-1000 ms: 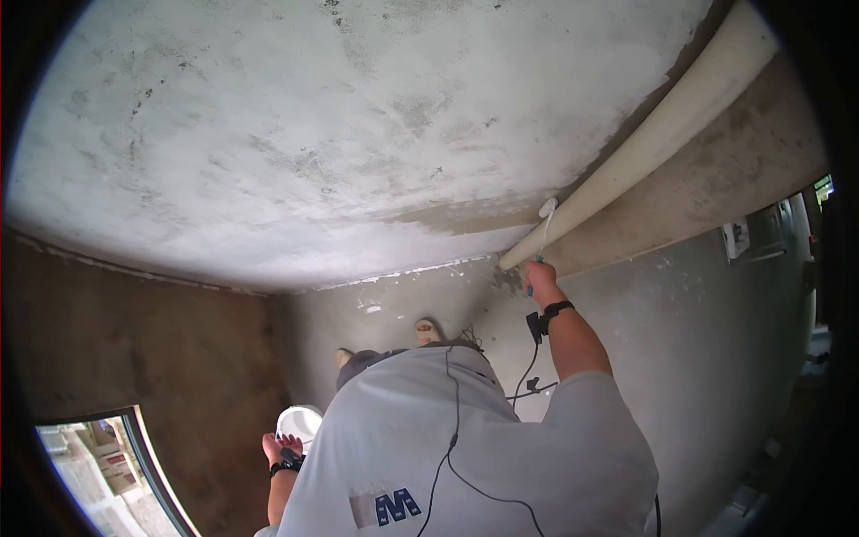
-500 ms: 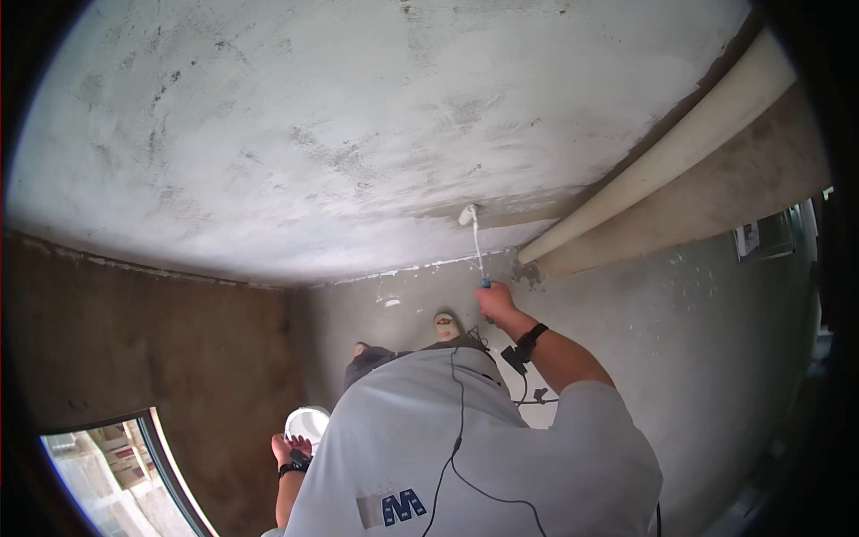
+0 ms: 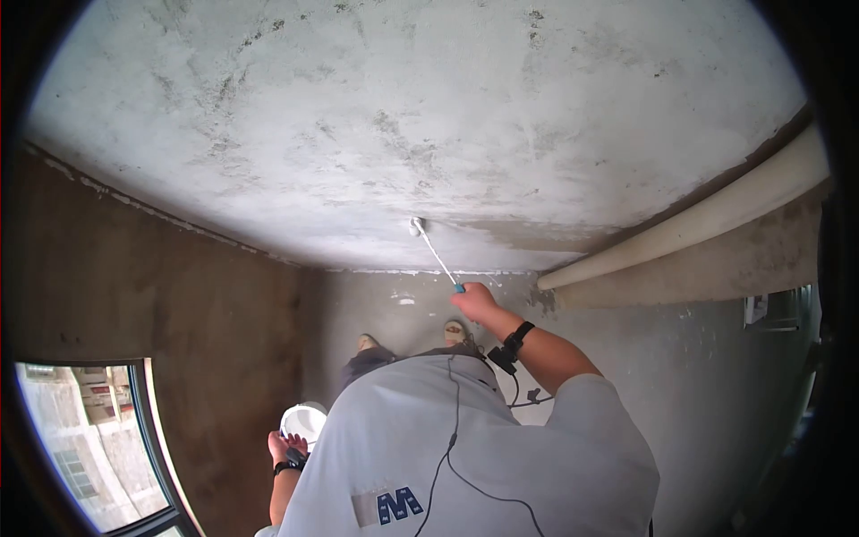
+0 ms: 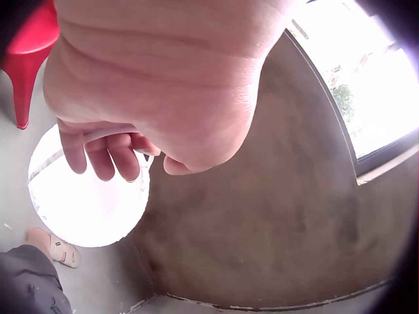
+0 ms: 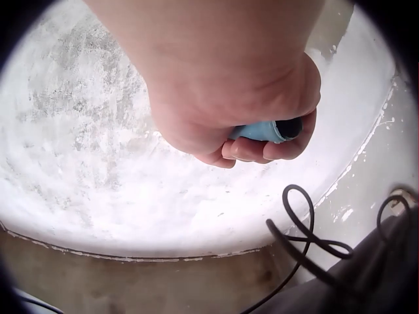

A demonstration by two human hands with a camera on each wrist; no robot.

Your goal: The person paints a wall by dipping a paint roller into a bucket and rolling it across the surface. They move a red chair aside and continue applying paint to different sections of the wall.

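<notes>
My right hand (image 3: 476, 302) grips the blue handle of a paint roller (image 3: 436, 253). The small white roller head touches the lower part of a patchy white-painted wall (image 3: 340, 116). In the right wrist view, my fingers wrap round the blue handle (image 5: 262, 131), whose dark end shows. At my left side, my left hand (image 3: 284, 446) carries a white bucket (image 3: 304, 421) by its thin handle. The left wrist view shows the handle (image 4: 108, 132) lying across my curled fingers, with the bucket's bright white inside below; glare hides its details.
A thick pale pipe (image 3: 698, 215) runs along the wall's right edge. On the left are a bare brown wall (image 3: 215, 340) and a window (image 3: 89, 438). A red stool (image 4: 29, 59) shows in the left wrist view. Black cables (image 5: 308, 242) hang near my body.
My right hand has swept the roller leftwards along the lower wall, away from the pipe. The head view has also shifted. My left hand still holds the bucket at my side.
</notes>
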